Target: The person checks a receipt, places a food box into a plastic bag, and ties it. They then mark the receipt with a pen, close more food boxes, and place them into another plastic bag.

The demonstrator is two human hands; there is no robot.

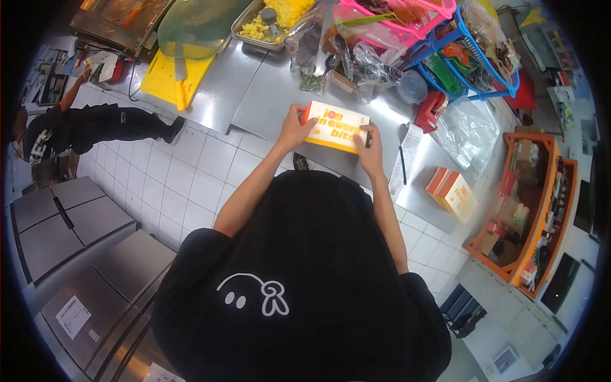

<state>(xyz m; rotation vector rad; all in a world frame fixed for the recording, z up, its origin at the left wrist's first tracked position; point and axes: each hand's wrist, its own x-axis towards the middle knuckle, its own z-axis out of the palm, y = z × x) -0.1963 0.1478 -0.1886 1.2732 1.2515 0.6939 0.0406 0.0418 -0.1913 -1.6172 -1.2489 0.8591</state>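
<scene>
- The flat yellow and orange cardboard box (335, 127) with printed lettering lies on the brushed steel counter (254, 95), straight in front of the person and near its front edge.
- The left hand (294, 127) grips the box's left end, thumb on top and fingers wrapped over the edge.
- The right hand (372, 149) rests on the right end, fingers curled about a slim dark pen (368, 139) held upright against the box.
- The box looks light and fairly stiff, though thin card of this kind would likely dent under a hard squeeze. Its printed face seems smooth and could slide on the steel.
- The short ends, where the hands are now, look like the best places to hold it; the long edges would also serve.
- On the right lie a white paper slip (407, 159) and a second orange and white carton (453, 193), near the box but apart from it.
- Behind the box are crumpled clear plastic bags (468, 130), a red plastic object (429, 109), a round clear tub (414, 86) and a blue wire basket (484, 70).
- Further left are a metal tray of yellow food (273, 19) and a yellow cutting board (172, 76).
- Another person in black (83, 127) stands on the tiled floor well to the left.
- An orange crate (528, 210) sits low at the right.
</scene>
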